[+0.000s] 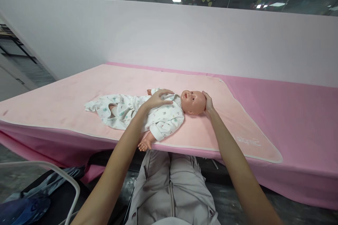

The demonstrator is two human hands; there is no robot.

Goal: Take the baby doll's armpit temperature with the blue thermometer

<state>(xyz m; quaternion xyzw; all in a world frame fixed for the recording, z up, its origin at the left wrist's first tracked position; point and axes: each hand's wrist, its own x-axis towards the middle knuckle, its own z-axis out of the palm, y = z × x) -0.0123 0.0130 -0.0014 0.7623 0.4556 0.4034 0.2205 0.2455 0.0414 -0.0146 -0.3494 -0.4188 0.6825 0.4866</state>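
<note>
At far left, a white rail point(42, 163) curves past a dark blue bundle point(29, 207), below the near edge of the pale pink mat point(66, 88). The doll point(169, 114) lies face up along the middle of the mat, legs to the left. Its printed outfit point(121, 107) looks thin and limp, rumpled at the legs, with a gap showing a bit of the body; cloth like this would probably bunch and slide, so it makes a poor handle. One bare doll hand point(144, 144) reaches over the mat's near edge; it looks stiff, with small fingers that could snag in a sleeve.

The left hand point(158, 99) is over the chest, fingers loosely spread, clasping nothing; whether the palm presses on the cloth I cannot tell. The trunk seems the surest place to hold, with a broad palm under the back.

Next comes the bald head point(194, 103), smooth and shiny, likely hard, slick and heavier than the rest, so best cradled from beneath with the neck. The right hand point(208, 102) is cupped against its crown, fingers curved along the side, not clenched. Farther right, a deeper pink sheet point(295, 119) shows beyond the mat
</note>
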